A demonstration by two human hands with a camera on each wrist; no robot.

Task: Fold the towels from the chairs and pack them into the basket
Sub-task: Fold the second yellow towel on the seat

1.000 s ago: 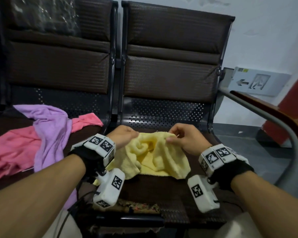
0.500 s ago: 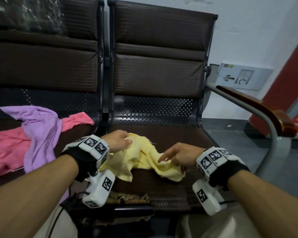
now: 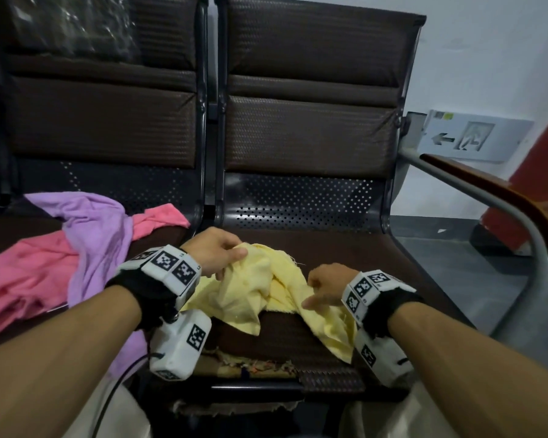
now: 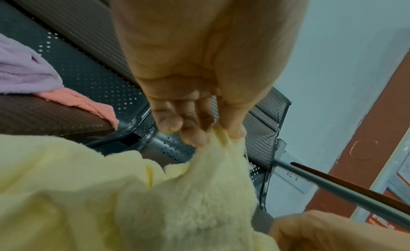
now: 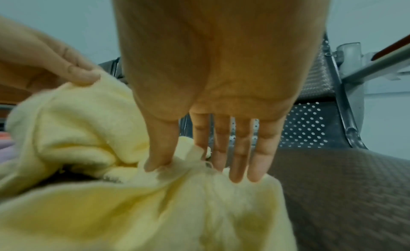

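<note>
A crumpled yellow towel (image 3: 250, 298) lies on the right chair's seat (image 3: 377, 279), one corner hanging over the front edge. My left hand (image 3: 225, 254) pinches its far left edge between thumb and fingers, which the left wrist view shows close up on the left hand (image 4: 213, 133). My right hand (image 3: 312, 292) is on the towel's right part. In the right wrist view its thumb and index finger nip a small fold of the towel (image 5: 133, 211), while the other fingers (image 5: 248, 167) lie straight on the cloth. No basket is in view.
A purple towel (image 3: 92, 235) lies over a pink towel (image 3: 23, 279) on the left chair's seat. A wood-topped metal armrest (image 3: 503, 197) curves down at the right. Behind are the two chair backs and a white wall.
The towel, bunched up between both hands a second ago, now lies lower and more spread out. My right hand moved down and nearer along its right side. The left hand keeps its hold.
</note>
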